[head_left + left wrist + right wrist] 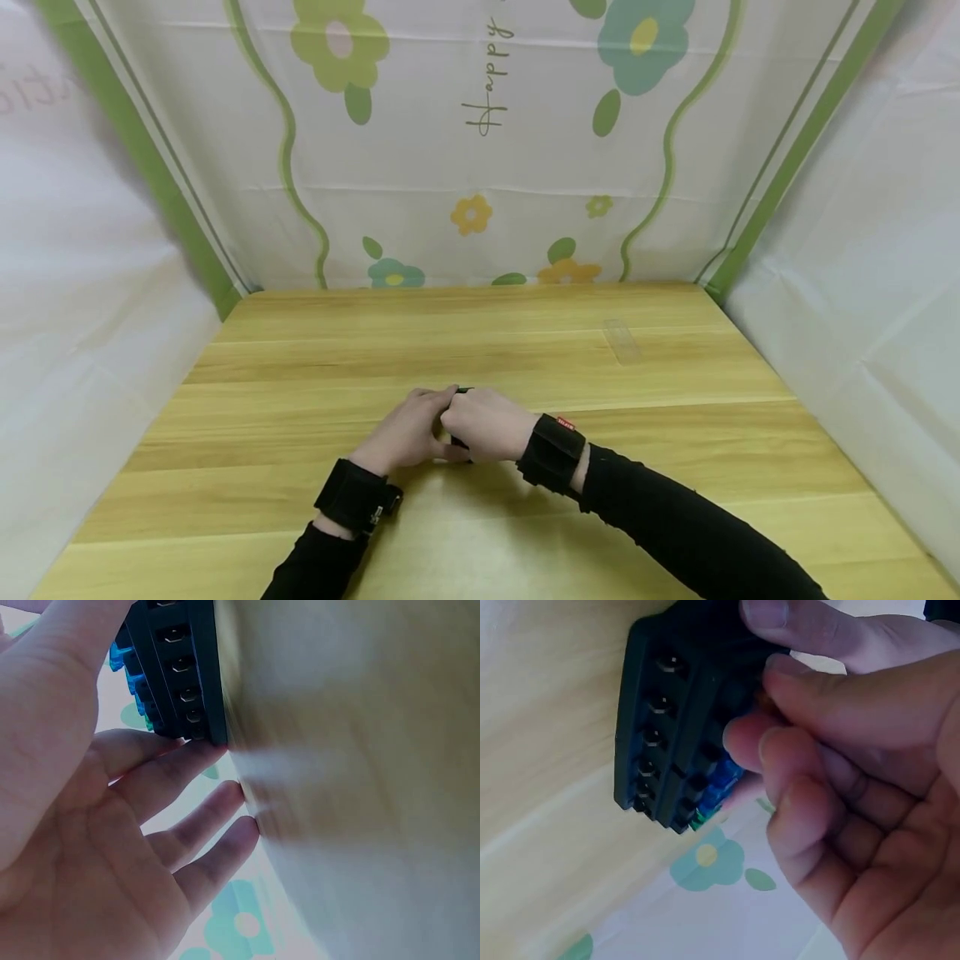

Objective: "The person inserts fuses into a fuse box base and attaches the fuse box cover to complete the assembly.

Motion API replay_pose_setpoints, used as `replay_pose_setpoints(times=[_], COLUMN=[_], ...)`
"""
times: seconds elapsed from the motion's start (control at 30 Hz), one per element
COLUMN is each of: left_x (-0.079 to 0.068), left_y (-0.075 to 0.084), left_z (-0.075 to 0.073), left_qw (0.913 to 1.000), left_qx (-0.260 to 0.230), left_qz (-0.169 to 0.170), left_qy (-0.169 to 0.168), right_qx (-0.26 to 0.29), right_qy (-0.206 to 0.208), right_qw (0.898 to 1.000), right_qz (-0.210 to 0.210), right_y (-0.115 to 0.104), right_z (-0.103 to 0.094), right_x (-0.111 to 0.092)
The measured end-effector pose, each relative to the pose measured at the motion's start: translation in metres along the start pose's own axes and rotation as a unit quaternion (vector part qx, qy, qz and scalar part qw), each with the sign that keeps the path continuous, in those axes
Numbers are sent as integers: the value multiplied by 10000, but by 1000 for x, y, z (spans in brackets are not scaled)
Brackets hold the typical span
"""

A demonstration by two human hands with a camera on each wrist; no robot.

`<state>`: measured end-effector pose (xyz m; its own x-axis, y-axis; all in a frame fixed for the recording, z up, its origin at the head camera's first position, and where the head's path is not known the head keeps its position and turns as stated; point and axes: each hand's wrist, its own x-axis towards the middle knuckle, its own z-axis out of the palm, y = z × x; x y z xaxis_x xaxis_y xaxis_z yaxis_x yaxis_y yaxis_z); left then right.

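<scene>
A black fuse block (206, 667) with a row of metal terminals stands on the table between my hands. Its near end is gripped by the thumb of my left hand (408, 429), with that hand's index and middle fingers at the far end. Blue fuses (724, 776) and a green fuse (698, 820) sit along its upper face. My right hand (491, 425) is over the block, thumb and index finger pinching a small orange-brown fuse (765, 703) at the near part of the row. Most of that fuse is hidden by the fingertips.
A clear plastic cover (622, 342) lies on the wooden table (712, 475), far to the right. A flowered cloth (525, 167) hangs behind the table, and white cloth walls (862, 275) stand at both sides.
</scene>
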<state>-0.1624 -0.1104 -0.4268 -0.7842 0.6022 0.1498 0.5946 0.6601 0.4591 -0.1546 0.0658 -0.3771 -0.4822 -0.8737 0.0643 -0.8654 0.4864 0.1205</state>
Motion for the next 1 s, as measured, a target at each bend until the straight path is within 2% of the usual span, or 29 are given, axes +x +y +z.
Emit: replay_pose_setpoints(times=[0.2, 0.33, 0.63, 1.0], left_x=[0, -1, 1, 0], left_y=[0, -1, -4, 0], left_z=[0, 1, 0, -1], left_qw=[10000, 9999, 9999, 9996], left_qx=[-15, -26, -99, -51], left_qz=[-46, -147, -43, -232], left_qy=[-2, -28, -65, -130], right_qx=[314, 252, 390, 318], right_qy=[-92, -70, -34, -107], right_qw=[9995, 9996, 9991, 9990], right_qz=[52, 64, 155, 297], right_y=[2, 2, 1, 0], right_z=[1, 3, 5, 3], right_x=[1, 2, -2, -5])
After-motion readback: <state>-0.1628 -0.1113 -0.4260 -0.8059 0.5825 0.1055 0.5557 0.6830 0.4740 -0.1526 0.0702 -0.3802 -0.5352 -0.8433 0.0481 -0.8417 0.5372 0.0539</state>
